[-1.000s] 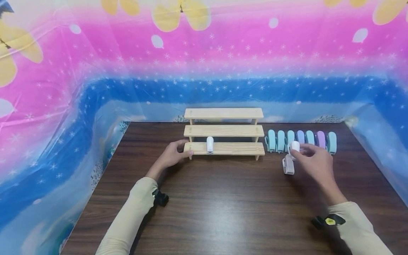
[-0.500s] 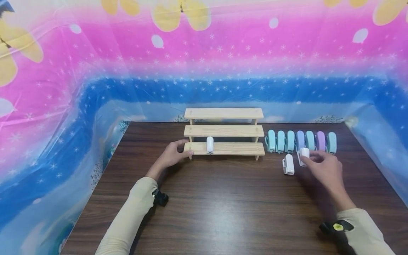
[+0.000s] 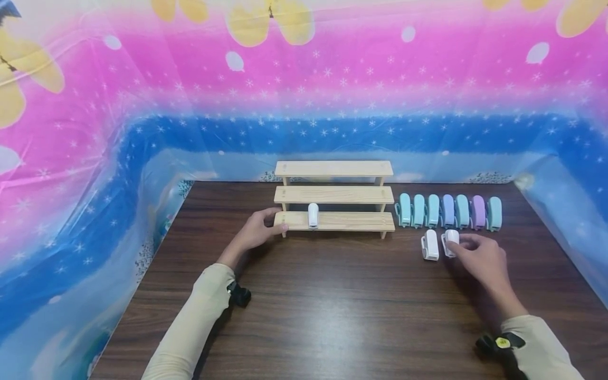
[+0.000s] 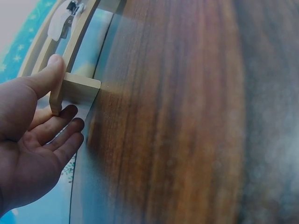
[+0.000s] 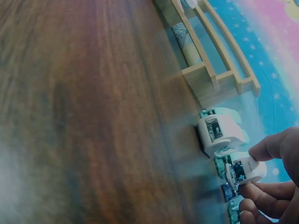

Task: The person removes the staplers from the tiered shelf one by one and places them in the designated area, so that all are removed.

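Note:
My left hand point(image 3: 258, 230) grips the left end of the lowest step of a three-tier wooden stand point(image 3: 332, 195), thumb on top and fingers below, as the left wrist view shows. A white hole punch point(image 3: 313, 216) stands on that step, left of its middle. My right hand point(image 3: 482, 258) pinches a second white hole punch point(image 3: 451, 243) between thumb and fingers, at the table to the right of the stand. Just left of it another white hole punch point(image 3: 430, 245) stands on the table. In the right wrist view the pinched punch point(image 5: 250, 169) shows its metal mechanism.
Behind the white punches, a row of several teal, blue and purple hole punches point(image 3: 447, 211) stretches right from the stand. The dark wood table point(image 3: 328, 301) reaches toward me. A colourful printed cloth point(image 3: 332, 79) hangs along the back and sides.
My right hand has moved the white hole punch right and then down, beside the other white punch. My left hand has stayed on the stand.

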